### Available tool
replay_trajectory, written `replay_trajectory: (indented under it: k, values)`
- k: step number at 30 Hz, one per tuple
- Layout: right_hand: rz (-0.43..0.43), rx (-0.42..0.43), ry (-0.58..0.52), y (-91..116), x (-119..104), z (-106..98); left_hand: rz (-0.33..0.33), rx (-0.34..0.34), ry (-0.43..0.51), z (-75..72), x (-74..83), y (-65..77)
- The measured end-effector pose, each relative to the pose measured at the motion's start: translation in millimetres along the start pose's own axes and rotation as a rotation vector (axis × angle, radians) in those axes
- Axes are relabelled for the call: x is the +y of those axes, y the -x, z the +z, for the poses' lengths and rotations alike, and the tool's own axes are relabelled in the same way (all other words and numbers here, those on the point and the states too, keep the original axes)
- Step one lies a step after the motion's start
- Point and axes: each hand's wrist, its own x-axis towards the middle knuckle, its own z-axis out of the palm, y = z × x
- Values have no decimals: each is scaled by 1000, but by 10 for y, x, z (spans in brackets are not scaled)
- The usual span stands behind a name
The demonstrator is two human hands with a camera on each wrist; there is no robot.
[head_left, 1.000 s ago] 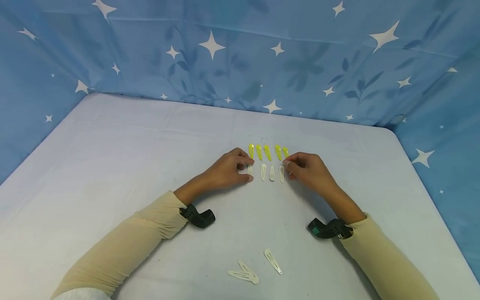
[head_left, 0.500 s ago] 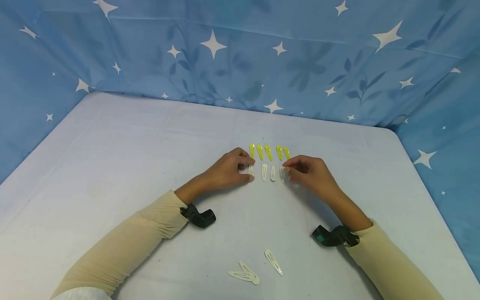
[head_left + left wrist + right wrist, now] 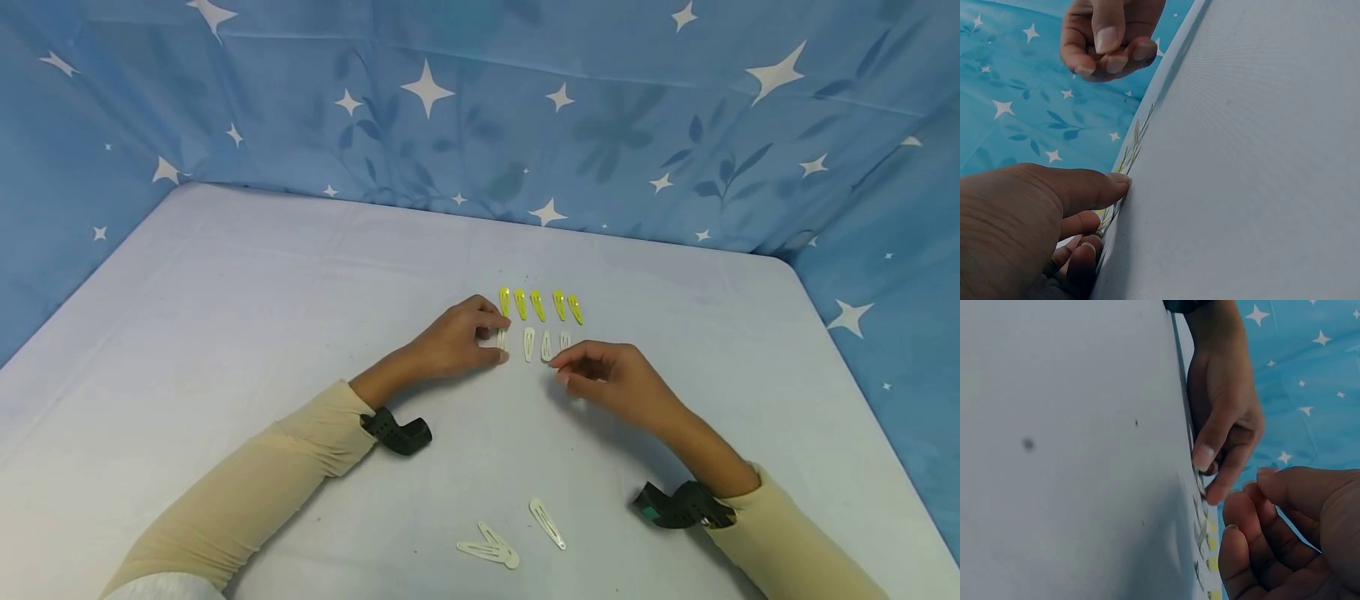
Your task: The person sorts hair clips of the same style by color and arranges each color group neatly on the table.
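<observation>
My left hand [image 3: 456,342] has its thumb and index finger at the two ends of a white snap hair clip [image 3: 501,339], the leftmost in a row lying on the table. Other white hair clips [image 3: 528,344] continue that row to the right. Just beyond them runs a row of yellow hair clips [image 3: 536,305]. My right hand [image 3: 618,383] hovers just in front of the row's right end and partly covers the last white clip [image 3: 565,338]. In the right wrist view, the fingers of that hand [image 3: 1279,531] are loosely curled with nothing between them.
Two overlapping white hair clips [image 3: 489,547] lie near the table's front, with a single white clip [image 3: 547,523] to their right. A white cloth covers the table [image 3: 300,275]. Behind it hangs a blue curtain [image 3: 480,108] with white stars.
My right hand has left the right end of the rows and drawn back toward me, uncovering the rightmost yellow clip. The left hand stays in place.
</observation>
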Motion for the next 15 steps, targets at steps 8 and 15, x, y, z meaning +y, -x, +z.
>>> replay_trajectory:
  k: [8,15]
  values:
    - [-97,-101,-21,178,-70,107,5,11,-9,3,-16,1]
    - [-153,-260,-30,312,-96,164,14,10,-8,2,0,10]
